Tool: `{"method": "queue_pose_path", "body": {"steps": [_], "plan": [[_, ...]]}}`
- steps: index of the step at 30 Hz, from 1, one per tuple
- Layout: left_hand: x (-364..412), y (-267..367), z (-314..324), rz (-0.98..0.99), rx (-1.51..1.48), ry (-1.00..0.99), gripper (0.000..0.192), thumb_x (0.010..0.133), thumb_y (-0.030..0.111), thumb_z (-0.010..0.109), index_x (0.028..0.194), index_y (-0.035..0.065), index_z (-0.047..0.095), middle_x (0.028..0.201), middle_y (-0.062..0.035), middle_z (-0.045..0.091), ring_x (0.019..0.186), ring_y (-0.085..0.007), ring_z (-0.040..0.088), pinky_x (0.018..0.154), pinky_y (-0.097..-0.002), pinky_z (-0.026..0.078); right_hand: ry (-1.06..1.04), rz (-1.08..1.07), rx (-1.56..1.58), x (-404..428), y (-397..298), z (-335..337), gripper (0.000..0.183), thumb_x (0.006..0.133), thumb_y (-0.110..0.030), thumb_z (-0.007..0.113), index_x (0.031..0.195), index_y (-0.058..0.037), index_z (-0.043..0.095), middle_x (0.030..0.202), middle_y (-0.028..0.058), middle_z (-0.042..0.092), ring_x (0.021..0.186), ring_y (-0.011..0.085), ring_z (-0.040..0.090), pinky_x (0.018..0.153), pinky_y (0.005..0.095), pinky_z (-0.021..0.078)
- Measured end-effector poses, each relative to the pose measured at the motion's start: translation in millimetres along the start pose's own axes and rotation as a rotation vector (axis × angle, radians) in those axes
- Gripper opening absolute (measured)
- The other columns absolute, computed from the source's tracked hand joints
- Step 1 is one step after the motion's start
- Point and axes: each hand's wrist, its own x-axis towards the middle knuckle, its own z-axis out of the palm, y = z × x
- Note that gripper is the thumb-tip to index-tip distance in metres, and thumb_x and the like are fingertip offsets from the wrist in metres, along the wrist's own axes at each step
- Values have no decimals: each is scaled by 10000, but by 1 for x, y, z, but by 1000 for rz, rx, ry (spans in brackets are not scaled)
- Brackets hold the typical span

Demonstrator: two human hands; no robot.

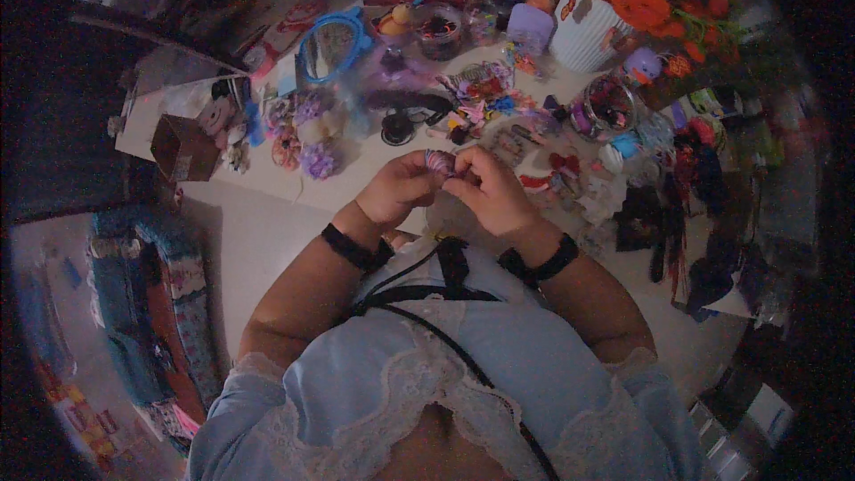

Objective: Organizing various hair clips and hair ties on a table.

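Both hands meet over the front of the cluttered table, in the middle of the view. My left hand [401, 187] pinches a small striped pink and purple bundle [439, 162]. It looks like thin bands or cord, but the dim picture does not settle which. Against its other side, the fingers of my right hand [491, 187] are closed, and they partly hide it. Just beyond the hands lie a black round object [398, 127] and a pile of colourful hair accessories [474, 110]. A red bow [564, 164] lies off to the right of my right hand.
Purple and cream artificial flowers [317, 157] and an open brown box [184, 147] are on the left. A blue-framed mirror [334, 47] stands behind. At the back right are a white ribbed pot [588, 30] of orange flowers and a clear jar [606, 105].
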Motion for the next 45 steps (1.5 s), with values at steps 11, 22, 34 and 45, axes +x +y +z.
{"method": "queue_pose_path", "body": {"steps": [11, 22, 34, 45], "plan": [[-1, 8, 5, -72, 360, -86, 287, 768, 130, 648, 1037, 57, 577, 790, 50, 546, 665, -50, 436, 574, -213, 345, -29, -85, 19, -2, -1, -6, 238, 811, -191, 671, 906, -49, 505, 779, 92, 577, 709, 207, 576, 636, 346, 467], [1, -5, -8, -47, -13, -70, 224, 836, 145, 647, 1026, 41, 587, 849, -8, 598, 658, -70, 495, 565, -201, 384, -64, 12, 21, -7, 0, -7, 218, 819, -168, 643, 911, -42, 491, 807, 119, 579, 746, 237, 584, 661, 348, 469], [-10, -15, -33, -169, -97, -284, 311, 785, 205, 679, 998, 17, 552, 754, -56, 612, 496, -112, 527, 429, -235, 418, -273, -13, 128, -17, -16, -4, 240, 855, -214, 639, 905, -49, 470, 778, 70, 490, 736, 171, 493, 671, 324, 431], [-13, -16, -38, -255, -203, -314, 250, 846, 194, 628, 1020, 27, 559, 749, -27, 586, 468, -90, 466, 414, -214, 363, -302, 12, 77, -17, -11, -3, 255, 859, -235, 634, 931, -39, 489, 798, 88, 530, 738, 189, 521, 682, 323, 444]]}}
